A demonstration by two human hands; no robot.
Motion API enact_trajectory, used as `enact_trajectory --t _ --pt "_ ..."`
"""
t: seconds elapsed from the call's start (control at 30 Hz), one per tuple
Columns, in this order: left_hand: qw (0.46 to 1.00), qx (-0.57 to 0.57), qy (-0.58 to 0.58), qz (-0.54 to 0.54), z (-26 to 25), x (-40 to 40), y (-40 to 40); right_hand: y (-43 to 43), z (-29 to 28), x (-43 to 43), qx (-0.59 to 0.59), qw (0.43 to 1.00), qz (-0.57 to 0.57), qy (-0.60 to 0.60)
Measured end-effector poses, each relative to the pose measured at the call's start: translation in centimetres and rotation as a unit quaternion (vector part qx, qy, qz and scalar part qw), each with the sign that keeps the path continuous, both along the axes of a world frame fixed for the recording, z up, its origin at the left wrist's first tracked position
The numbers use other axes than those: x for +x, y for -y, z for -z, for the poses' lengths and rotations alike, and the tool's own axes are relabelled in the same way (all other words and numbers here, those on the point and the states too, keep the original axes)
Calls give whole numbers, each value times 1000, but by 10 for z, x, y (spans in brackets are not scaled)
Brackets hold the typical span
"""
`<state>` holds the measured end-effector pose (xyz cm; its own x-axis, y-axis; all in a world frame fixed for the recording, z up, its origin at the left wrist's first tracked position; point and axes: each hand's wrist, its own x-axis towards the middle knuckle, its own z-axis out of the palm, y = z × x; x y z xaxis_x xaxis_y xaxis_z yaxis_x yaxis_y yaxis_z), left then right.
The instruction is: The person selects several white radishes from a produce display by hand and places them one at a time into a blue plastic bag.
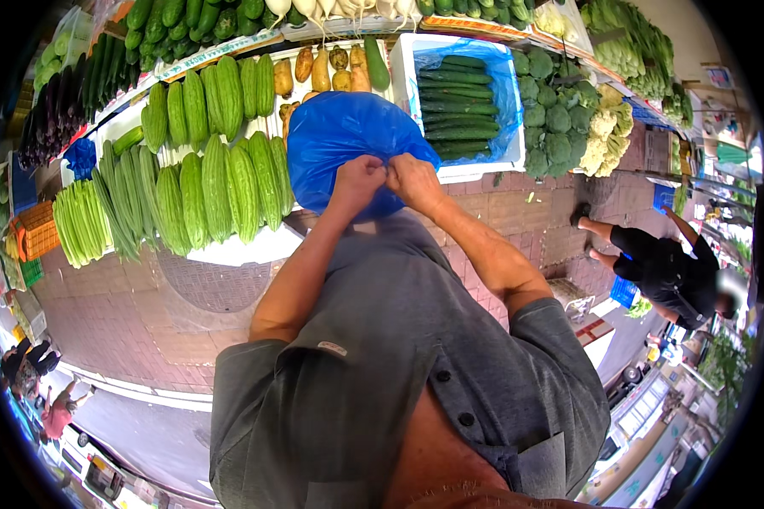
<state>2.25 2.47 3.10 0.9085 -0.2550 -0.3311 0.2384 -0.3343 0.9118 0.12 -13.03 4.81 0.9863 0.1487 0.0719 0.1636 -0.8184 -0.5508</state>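
A puffed-out blue plastic bag (pixel 350 127) is in front of my body, above the edge of a vegetable display. My left hand (pixel 360 181) pinches its gathered plastic between thumb and fingers. Close beside it, my right hand (pixel 414 181) grips the same plastic, the knuckles nearly meeting. Whatever the bag contains is hidden by the blue film. Behind its right side stands a white foam box (pixel 407 76) lined with blue plastic, holding stacked cucumbers (pixel 458 105). Pale green bitter melons (pixel 216 191) lie in rows to the left.
Lotus roots or similar tan roots (pixel 321 70) lie behind the bag. Broccoli (pixel 557 121) and cauliflower (pixel 605 140) sit at right; long beans (pixel 79 223) are at far left. A person in black (pixel 662 267) is on the brick pavement (pixel 503 223) to the right.
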Motion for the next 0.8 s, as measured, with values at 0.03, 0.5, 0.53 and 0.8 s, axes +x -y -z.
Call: enact_trajectory --t 0.03,0.5,0.53,0.8 --pt "1000 -7 -2 -1 4 -1 -1 -1 3 -1 0 1000 -2 0" --pt "998 -49 -10 -39 0 0 -4 8 -20 6 146 981 12 -125" --pt "998 -36 26 -36 -5 0 -3 9 -21 7 116 989 10 -96" --pt "996 -17 88 -19 -12 1 0 6 -12 7 -24 997 -34 -60"
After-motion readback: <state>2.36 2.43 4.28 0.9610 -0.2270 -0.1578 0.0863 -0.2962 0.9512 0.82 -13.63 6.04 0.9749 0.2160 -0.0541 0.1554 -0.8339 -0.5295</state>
